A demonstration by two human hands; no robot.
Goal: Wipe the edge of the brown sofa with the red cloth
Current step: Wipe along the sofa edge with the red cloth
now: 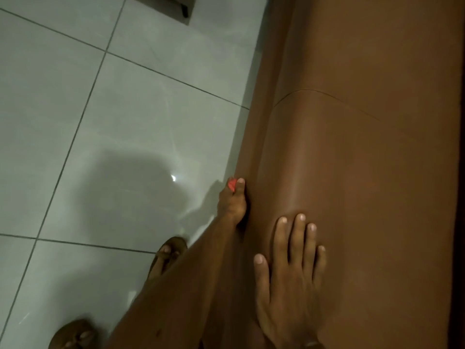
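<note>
Glossy pale grey floor tiles (pixel 105 137) crossed by dark grout lines, bright glint of reflected light (pixel 173 178) beside a soft shadow (pixel 130 192), dark furniture base (pixel 173 6) at top edge

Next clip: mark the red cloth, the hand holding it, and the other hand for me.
red cloth (pixel 231 183): head view, the small part showing past the fingers.
left hand (pixel 232 204): head view, back of the hand against the sofa's side.
right hand (pixel 293 268): head view, back of the hand, flat on the sofa.
</note>
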